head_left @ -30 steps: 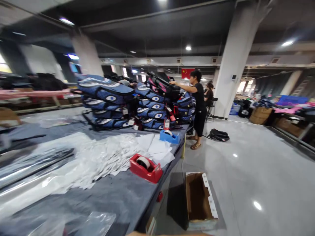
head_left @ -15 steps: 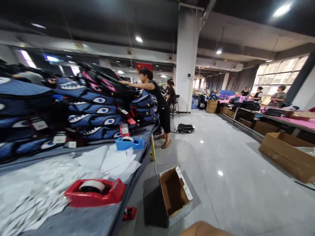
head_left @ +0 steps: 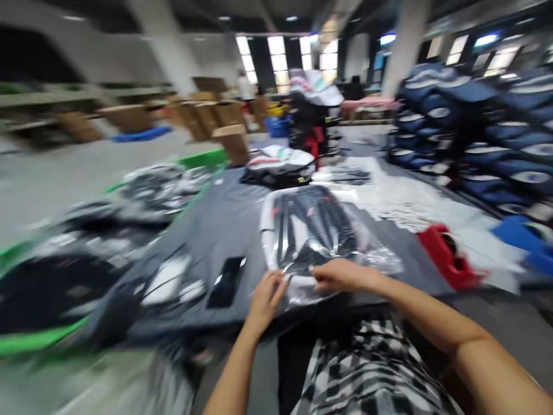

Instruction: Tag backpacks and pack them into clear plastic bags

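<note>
The left hand and right hand grip the near edge of a clear plastic bag holding a black backpack, flat on the grey surface; tugging hard could tear the thin film

The clear plastic bag looks glossy and crinkled over the backpack of matt black cloth. The desk has a matt grey cloth cover. The tape dispenser is shiny red plastic, the paper matt white, the boxes brown cardboard.
</note>
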The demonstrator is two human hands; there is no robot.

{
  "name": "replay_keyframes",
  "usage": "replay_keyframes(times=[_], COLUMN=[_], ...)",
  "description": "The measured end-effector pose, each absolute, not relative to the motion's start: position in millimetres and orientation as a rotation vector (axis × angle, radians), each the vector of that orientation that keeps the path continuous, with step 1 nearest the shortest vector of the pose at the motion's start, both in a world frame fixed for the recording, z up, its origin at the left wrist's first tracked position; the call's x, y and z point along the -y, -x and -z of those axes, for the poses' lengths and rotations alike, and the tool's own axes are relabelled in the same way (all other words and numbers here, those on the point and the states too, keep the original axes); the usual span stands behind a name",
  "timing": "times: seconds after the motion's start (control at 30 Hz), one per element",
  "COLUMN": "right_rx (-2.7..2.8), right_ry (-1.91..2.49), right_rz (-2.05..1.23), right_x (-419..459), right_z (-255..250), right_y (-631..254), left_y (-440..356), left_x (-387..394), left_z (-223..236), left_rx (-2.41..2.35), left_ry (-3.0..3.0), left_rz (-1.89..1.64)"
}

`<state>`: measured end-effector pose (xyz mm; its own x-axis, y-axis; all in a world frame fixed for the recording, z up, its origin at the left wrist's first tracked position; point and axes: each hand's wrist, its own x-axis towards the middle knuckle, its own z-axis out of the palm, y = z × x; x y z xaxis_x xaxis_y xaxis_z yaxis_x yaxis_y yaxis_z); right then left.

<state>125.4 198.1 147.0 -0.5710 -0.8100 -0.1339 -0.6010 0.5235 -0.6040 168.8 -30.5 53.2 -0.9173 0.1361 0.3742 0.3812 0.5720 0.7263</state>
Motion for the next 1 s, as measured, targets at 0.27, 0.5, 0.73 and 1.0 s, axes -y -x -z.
replay_keyframes(times=[0.27, 0.5, 0.73, 1.0], right_rx=[-2.188, -2.296, -2.542, -2.525], right_ry=[1.525, 1.395, 1.370, 1.344], right_rz=[0.527, 0.243, 0.445, 0.224], right_x=[-156, -133, -154, -119], right_z=[-142, -123, -124, -101], right_y=[-68, -44, -62, -88], left_y=[-174, -176, -174, -172], left_x=[43, 45, 47, 45], left_z=[-46, -44, -45, -55], left_rx=[2.448, 2.438, 2.444, 2.642], left_ry=[0.250, 0.231, 0.248, 0.263], left_rz=[1.465, 1.491, 1.481, 1.326])
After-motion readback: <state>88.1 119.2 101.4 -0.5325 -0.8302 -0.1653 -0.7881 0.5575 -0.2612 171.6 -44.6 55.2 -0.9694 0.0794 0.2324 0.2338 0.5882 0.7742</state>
